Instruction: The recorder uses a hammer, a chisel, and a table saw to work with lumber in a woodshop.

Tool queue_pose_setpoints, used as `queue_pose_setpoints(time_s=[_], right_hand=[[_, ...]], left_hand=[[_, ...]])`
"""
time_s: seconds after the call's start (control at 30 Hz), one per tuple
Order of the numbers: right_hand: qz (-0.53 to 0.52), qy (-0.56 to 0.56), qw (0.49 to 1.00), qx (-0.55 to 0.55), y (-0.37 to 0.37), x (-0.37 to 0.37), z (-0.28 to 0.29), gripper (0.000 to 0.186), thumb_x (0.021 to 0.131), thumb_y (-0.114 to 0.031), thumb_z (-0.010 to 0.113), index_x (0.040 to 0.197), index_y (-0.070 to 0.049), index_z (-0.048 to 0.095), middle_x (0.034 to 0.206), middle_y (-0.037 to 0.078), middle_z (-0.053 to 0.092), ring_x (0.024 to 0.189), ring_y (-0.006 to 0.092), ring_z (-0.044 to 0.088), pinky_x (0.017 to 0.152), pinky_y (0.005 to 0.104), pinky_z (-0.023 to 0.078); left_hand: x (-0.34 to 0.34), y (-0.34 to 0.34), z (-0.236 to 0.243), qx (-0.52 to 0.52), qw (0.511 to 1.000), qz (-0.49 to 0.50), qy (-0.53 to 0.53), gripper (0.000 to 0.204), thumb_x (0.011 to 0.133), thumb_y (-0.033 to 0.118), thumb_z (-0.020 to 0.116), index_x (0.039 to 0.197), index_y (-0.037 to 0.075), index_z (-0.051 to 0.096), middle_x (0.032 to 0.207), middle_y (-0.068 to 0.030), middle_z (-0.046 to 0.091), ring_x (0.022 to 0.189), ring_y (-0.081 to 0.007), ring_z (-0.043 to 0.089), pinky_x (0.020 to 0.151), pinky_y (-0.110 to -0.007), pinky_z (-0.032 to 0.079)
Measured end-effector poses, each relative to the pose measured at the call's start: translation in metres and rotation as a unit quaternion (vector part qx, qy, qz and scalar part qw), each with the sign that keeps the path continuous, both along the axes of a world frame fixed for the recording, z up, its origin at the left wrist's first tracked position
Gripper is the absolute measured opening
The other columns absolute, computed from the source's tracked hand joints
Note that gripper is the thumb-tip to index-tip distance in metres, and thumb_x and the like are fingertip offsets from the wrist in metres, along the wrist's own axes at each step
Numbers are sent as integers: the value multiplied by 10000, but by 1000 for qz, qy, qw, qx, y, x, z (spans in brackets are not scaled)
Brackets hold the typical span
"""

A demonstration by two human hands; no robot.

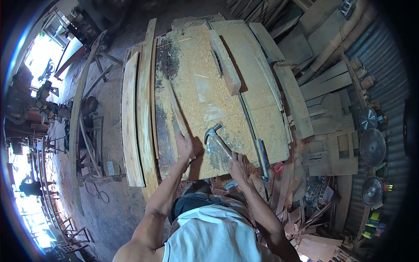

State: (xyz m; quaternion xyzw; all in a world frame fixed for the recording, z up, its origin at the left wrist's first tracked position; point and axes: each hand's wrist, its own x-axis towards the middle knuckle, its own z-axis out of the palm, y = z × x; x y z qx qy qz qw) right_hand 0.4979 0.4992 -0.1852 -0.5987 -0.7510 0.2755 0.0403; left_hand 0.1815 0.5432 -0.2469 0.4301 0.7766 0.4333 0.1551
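My left hand [185, 146] is closed around the near end of a narrow wooden strip [176, 106], which points away over the workbench [209, 111]. A short dark shape shows beside that hand, too unclear to name. A claw hammer [221, 142] is in my right hand [238, 168], its fingers wrapped round the lower handle. The hammer's metal head lies to the upper left of that hand, over the sawdust-covered bench top and apart from the strip.
Long planks [132, 118] lie along the bench's left side. A thick wood beam [226, 65] rests toward the far right, near a long dark metal strip [250, 120]. Boards [293, 98] flank the right edge; circular saw blades [373, 147] hang on the corrugated wall.
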Motion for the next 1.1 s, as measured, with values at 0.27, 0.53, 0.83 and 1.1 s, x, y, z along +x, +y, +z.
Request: queue_pose_setpoints(time_s=[0.27,0.53,0.83,1.1], right_hand=[[-51,8,998,-24,-53,27,-6,614,1076,-261,724,1597,-46,481,1305,330,634,1155,524,711,942,578,614],[-93,12,995,-27,-63,27,-4,586,1086,-239,695,1598,-37,496,1390,330,618,1214,544,680,981,609,589],[-165,63,983,48,-57,13,-18,503,1057,-191,673,1538,-74,587,1410,235,596,1184,498,678,963,582,587],[-287,172,942,-27,-247,177,-66,277,1100,-247,609,1220,-46,759,1197,263,765,986,480,762,854,578,616]], left_hand=[[107,101,34,-108,986,-81,-95,440,1170,391,514,1424,41,590,980,-348,762,920,-579,744,781,-660,557],[120,198,-19,-138,986,-78,40,464,1150,313,499,1430,-51,563,1008,-335,778,943,-554,765,795,-624,604],[-89,130,-17,-137,977,-32,162,439,1120,368,558,1328,-1,675,1118,-299,796,1025,-493,793,874,-609,613],[15,73,57,-47,957,-153,241,522,1046,382,744,1425,26,695,1430,-301,688,1335,-497,644,1101,-581,532]])
